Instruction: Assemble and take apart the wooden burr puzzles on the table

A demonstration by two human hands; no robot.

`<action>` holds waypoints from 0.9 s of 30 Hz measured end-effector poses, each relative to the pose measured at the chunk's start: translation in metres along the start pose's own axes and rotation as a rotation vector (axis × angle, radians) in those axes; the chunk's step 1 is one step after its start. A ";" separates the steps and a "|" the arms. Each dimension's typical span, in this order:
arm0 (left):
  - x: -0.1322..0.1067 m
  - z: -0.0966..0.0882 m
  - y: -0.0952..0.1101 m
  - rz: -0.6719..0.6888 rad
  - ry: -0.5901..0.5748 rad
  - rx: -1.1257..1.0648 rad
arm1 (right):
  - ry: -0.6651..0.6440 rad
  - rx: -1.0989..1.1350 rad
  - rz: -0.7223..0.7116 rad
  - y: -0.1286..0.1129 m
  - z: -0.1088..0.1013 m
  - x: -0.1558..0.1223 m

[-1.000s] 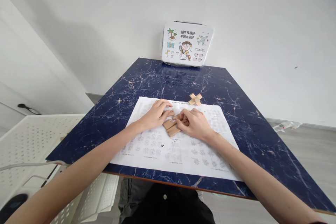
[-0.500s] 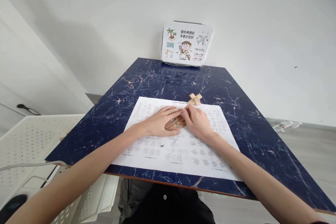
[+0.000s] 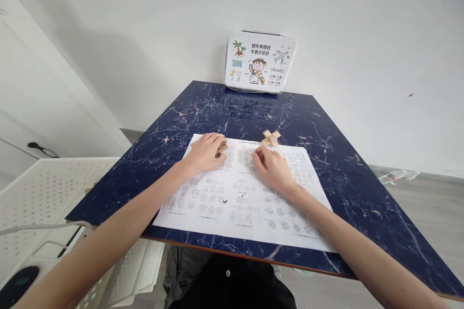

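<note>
My left hand (image 3: 206,153) curls over several small wooden puzzle pieces (image 3: 222,147) on the upper left of a printed instruction sheet (image 3: 232,224). The fingers hide most of the wood; a bit also shows past the back of the hand. On the sheet's right half rests my right hand (image 3: 272,168), fingers bent and thumb close to the index finger; whether anything is inside cannot be seen. Just beyond it, at the sheet's far edge, stands an interlocking wooden cross puzzle (image 3: 271,138), apart from both hands.
A dark blue marbled table (image 3: 250,111) lies under the sheet. At its far end a white case with cartoon prints (image 3: 259,63) leans against the wall. A white perforated cart (image 3: 47,193) with a cable (image 3: 39,228) stands at the left. A clear plastic wrapper (image 3: 398,175) lies off the right side.
My left hand has slid to the left and away from me, taking the wooden pieces from the sheet's middle with it. My right hand has stayed nearly in place.
</note>
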State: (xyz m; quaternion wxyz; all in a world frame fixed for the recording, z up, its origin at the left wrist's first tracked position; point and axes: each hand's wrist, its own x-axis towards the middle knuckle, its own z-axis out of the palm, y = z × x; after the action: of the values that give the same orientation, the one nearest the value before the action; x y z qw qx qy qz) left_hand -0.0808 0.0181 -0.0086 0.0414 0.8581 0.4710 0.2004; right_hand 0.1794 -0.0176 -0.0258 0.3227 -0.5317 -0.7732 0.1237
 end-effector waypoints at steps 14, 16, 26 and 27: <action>-0.003 0.001 0.024 0.202 0.021 -0.120 | -0.018 0.059 -0.002 -0.001 0.000 0.001; -0.004 0.001 0.034 0.287 -0.004 -0.143 | -0.014 0.076 -0.003 -0.001 -0.001 0.001; -0.004 0.001 0.029 0.335 -0.017 -0.158 | 0.164 0.303 0.163 0.007 -0.001 0.007; -0.004 0.000 0.029 0.337 -0.022 -0.155 | 0.191 0.367 0.204 0.009 -0.001 0.008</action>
State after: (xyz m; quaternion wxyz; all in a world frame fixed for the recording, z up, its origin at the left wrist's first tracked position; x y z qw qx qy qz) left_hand -0.0594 -0.0017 -0.0027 0.0782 0.9212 0.3034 0.2309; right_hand 0.1848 -0.0072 -0.0266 0.4715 -0.5490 -0.6458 0.2435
